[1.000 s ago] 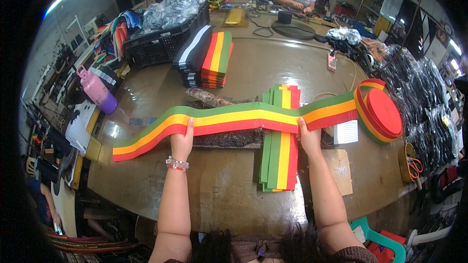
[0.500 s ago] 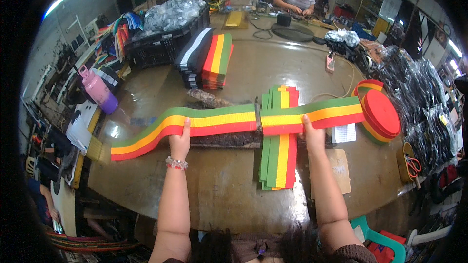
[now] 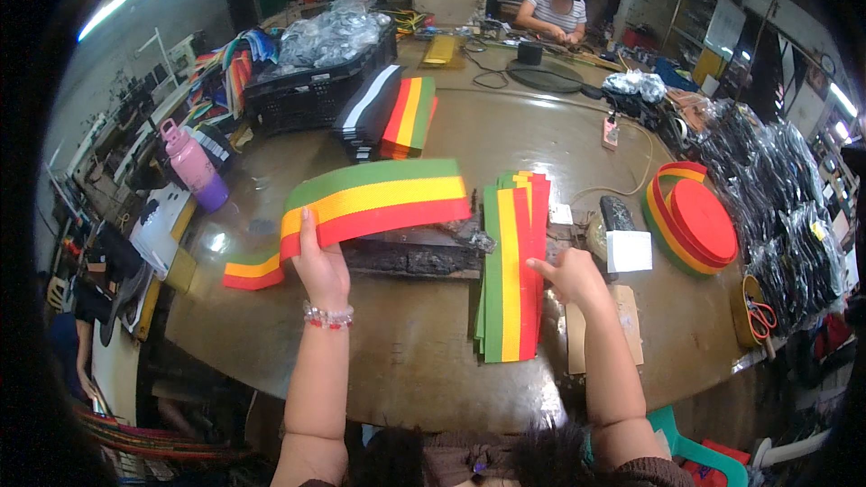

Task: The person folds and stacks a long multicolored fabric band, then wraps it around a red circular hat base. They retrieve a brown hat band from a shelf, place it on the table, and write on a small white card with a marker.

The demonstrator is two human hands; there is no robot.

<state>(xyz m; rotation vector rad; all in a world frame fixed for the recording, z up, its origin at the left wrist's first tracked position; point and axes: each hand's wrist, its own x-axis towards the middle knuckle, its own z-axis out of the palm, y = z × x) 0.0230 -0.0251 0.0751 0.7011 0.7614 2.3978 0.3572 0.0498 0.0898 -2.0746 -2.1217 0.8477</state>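
Observation:
My left hand (image 3: 320,266) is closed on a green, yellow and red striped webbing strip (image 3: 379,198), thumb on its front. The strip arches up and to the right, while its left end hangs lower near the table. Right of it lies a pile of matching webbing strips (image 3: 512,280), lengthwise toward me. My right hand (image 3: 575,278) is at the pile's right edge, its thumb stretched out against the strips and apart from the bent fingers. Behind the held strip is a dark, charred-looking block (image 3: 415,259). The roll of striped webbing (image 3: 704,221) stands farther right.
Stacked black-and-white strips (image 3: 365,117) and striped strips (image 3: 410,117) lie beyond. A black crate (image 3: 307,99) of plastic bags and a pink-purple bottle (image 3: 194,167) are left. Orange-handled scissors (image 3: 762,316), cardboard (image 3: 622,329) and bagged goods (image 3: 776,189) are right. A person (image 3: 555,13) sits across the table.
The strip in my right hand no longer lies crosswise over the pile; a strip now lies lengthwise on top. My left hand has moved slightly left, raising its strip into an arch.

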